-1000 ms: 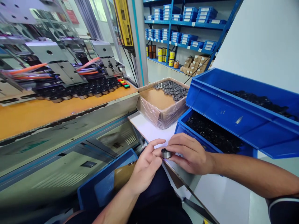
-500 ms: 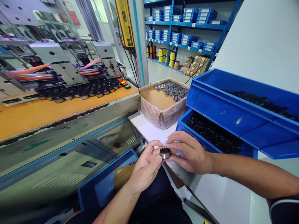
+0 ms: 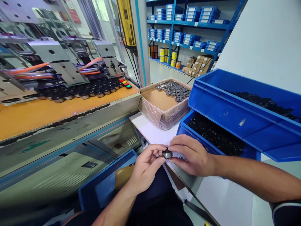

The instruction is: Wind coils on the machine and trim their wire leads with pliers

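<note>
A small stator core, a silvery metal ring with a black toothed insert, is held between my two hands over the edge of the white table. My left hand grips its left side between thumb and fingers. From the right, my right hand pinches it, thumb low on the ring and fingertips on the black top. The fingers partly hide the top. Beyond my hands stands a plastic-lined cardboard box with metal cores in rows at its far side. The lower blue bin beside it holds black plastic parts.
Another blue bin with black parts rests on top at the right. At left, a machine stands over an orange worktop lined with similar cores. A blue tray sits low by my left arm. Shelves stand behind.
My fingers have closed in over the top of the stator core, which now looks slightly tilted and more covered. Both hands stay in nearly the same place.
</note>
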Action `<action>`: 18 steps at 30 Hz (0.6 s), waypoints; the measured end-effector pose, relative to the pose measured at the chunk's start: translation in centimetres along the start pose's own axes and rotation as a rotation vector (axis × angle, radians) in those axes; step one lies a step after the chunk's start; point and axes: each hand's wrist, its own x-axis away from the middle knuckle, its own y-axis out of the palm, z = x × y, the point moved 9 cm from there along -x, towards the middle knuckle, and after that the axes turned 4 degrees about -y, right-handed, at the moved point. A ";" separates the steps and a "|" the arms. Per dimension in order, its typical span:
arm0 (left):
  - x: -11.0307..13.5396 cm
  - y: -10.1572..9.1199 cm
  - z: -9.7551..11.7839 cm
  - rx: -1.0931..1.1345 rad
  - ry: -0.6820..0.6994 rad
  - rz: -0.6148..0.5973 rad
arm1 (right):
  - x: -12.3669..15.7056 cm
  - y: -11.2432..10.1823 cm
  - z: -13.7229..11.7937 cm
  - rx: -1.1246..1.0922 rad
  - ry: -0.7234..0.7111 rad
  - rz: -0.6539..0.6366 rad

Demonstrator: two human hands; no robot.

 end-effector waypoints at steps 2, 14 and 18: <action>0.0 0.3 -0.2 0.049 -0.014 -0.009 | 0.0 0.0 0.0 -0.003 -0.012 -0.002; 0.4 0.5 1.7 -0.294 0.131 -0.020 | -0.2 0.3 -0.5 0.007 0.002 -0.090; -0.1 -0.5 3.3 -0.424 0.196 0.016 | 0.4 0.6 0.1 0.048 0.048 -0.105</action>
